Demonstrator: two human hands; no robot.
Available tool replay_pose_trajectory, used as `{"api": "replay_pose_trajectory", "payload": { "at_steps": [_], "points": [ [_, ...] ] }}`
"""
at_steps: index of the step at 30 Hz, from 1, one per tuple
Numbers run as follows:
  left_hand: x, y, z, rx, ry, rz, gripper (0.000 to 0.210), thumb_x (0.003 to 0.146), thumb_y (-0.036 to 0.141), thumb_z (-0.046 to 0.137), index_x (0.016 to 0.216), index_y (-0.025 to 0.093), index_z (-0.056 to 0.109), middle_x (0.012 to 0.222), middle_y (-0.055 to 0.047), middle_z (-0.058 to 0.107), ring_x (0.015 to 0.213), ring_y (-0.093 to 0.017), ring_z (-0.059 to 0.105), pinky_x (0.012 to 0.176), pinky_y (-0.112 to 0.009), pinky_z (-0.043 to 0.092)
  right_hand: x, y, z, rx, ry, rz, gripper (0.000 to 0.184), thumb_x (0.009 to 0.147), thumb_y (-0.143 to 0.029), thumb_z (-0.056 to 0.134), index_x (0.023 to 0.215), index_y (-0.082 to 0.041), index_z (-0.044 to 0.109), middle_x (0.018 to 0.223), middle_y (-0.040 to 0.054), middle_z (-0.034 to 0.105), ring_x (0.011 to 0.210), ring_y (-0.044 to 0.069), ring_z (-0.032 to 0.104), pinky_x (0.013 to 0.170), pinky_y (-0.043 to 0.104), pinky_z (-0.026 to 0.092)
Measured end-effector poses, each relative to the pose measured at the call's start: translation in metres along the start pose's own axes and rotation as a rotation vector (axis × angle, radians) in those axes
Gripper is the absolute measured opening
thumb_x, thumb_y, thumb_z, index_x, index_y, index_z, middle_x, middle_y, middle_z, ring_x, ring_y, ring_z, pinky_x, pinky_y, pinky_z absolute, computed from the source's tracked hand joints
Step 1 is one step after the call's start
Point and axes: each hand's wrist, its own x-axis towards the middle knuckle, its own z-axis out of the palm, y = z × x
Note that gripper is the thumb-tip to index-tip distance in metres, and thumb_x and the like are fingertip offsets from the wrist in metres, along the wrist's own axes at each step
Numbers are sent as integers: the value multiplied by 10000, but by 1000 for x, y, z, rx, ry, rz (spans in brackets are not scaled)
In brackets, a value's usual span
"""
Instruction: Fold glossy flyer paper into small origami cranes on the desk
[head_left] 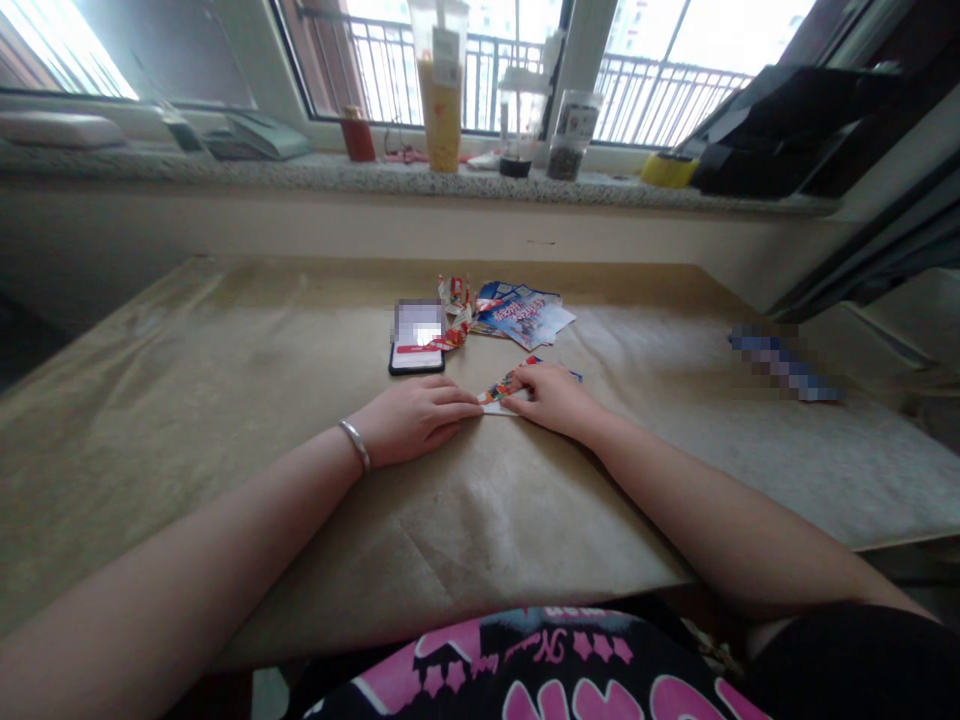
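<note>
A small folded sheet of printed paper (496,391), white along its near edge and coloured above, lies on the table in front of me. My left hand (405,415), with a silver bangle at the wrist, holds its fingers together on the paper's left tip. My right hand (551,398) is closed on the right part, thumb on the near side; a blue corner shows beyond it. Just past my hands are folded red-and-white paper pieces (456,325), a fanned pile of blue printed sheets (525,315) and a phone (417,350) with its screen lit.
A tan cover (300,330) spreads over the table. On the right lies a blurred blue strip-shaped item (784,365). Along the windowsill (322,172) stand a tall yellow-filled container (442,110), a red-capped item (358,135), clear cups (574,135), yellow tape (670,170) and a black bag (780,130).
</note>
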Motion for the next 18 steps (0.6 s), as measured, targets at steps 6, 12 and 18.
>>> {"api": "replay_pose_trajectory", "payload": {
  "at_steps": [6, 12, 18],
  "points": [
    [3, 3, -2, 44, -12, 11, 289, 925, 175, 430, 1150, 186, 611, 1155, -66, 652, 1001, -197, 572, 864, -334, 503, 1, 0, 2, 12, 8, -7, 138, 791, -331, 633, 795, -198, 670, 885, 43, 713, 819, 192, 605, 710, 283, 380],
    [4, 4, -4, 39, -35, -13, 264, 917, 175, 440, 1113, 183, 615, 1143, -63, 652, 1007, -193, 576, 865, -325, 501, 1, 1, 2, 20, 12, -2, 145, 783, -335, 646, 786, -193, 675, 856, 46, 710, 797, 189, 599, 695, 283, 376],
    [3, 4, -6, 37, -28, -14, 258, 912, 164, 440, 1097, 176, 619, 1125, -70, 654, 992, -185, 585, 858, -314, 504, 1, 1, 2, 19, 12, 0, 150, 779, -339, 649, 782, -191, 672, 827, 41, 701, 756, 174, 583, 658, 268, 359]
  ]
}}
